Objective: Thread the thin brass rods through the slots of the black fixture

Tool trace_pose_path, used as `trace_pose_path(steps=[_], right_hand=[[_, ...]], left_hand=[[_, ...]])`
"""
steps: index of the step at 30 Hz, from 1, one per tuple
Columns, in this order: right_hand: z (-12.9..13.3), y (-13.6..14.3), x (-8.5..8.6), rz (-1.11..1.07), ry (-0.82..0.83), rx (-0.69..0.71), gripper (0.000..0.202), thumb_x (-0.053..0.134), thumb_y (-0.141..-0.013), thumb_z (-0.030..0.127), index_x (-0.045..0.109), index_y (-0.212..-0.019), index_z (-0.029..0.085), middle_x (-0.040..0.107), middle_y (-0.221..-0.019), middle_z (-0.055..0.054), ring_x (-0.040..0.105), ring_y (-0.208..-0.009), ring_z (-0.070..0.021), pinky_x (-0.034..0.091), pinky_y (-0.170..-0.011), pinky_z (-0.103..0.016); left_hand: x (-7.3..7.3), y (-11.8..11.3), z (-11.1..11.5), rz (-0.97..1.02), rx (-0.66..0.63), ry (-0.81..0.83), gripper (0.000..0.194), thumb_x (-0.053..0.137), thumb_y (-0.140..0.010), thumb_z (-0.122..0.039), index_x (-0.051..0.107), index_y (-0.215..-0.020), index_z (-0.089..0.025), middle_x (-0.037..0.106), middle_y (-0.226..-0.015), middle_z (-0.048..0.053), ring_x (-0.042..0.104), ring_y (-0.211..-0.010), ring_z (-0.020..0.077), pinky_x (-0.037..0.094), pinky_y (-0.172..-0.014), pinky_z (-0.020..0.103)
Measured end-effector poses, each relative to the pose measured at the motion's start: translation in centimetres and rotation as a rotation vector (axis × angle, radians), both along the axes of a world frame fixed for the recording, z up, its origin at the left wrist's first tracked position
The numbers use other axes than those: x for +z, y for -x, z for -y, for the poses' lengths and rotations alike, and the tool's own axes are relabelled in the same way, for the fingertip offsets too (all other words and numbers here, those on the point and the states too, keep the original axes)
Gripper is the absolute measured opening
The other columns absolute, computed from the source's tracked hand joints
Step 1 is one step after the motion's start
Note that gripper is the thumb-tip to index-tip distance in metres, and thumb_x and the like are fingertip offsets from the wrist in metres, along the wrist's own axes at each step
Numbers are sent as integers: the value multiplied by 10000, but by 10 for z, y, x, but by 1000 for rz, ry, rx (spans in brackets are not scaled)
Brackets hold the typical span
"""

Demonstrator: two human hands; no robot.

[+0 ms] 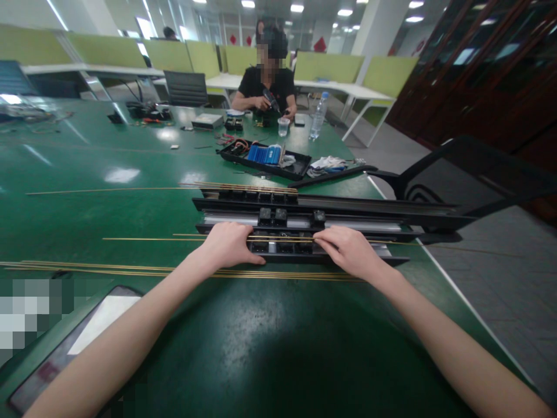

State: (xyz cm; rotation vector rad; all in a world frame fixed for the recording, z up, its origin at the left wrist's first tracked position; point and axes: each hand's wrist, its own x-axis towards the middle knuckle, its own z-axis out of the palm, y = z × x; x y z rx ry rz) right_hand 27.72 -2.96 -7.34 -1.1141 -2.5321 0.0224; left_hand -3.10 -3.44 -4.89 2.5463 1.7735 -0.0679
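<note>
The nearest black channel (394, 260) lies crosswise on the green table, with several small black blocks (303, 246) seated in it. My left hand (228, 247) spans this channel, thumb on its near edge and fingers over the far side. Thin brass rods (282, 238) run lengthwise above the blocks and pass by my left hand. My right hand (348, 248) pinches a rod between thumb and fingertips, near the blocks' right end. Just behind is a second channel (365, 225), carrying black blocks (319, 218). Farther back, more rods lie over a third channel (348, 203).
Several loose brass rods (278, 275) lie in front of the channels. A dark flat panel (56, 360) is under my left forearm. Beyond the channels are a black tray (300, 167), gloves (328, 165) and a bottle (319, 119). A co-worker (248, 87) sits opposite; a chair (435, 174) stands right.
</note>
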Motion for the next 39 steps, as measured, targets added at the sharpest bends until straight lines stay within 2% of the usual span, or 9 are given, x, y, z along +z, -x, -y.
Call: trace_pose_path(steps=[39], right_hand=[[-3, -7, 3, 71, 56, 4, 286, 430, -1022, 271, 697, -1068, 179, 750, -1037, -79, 688, -942, -239, 515, -842, -375]], left_hand=[[-1, 0, 0, -2, -4, -11, 722, 595, -620, -825, 690, -958, -194, 755, -961, 125, 700, -869, 335, 503, -731, 388]])
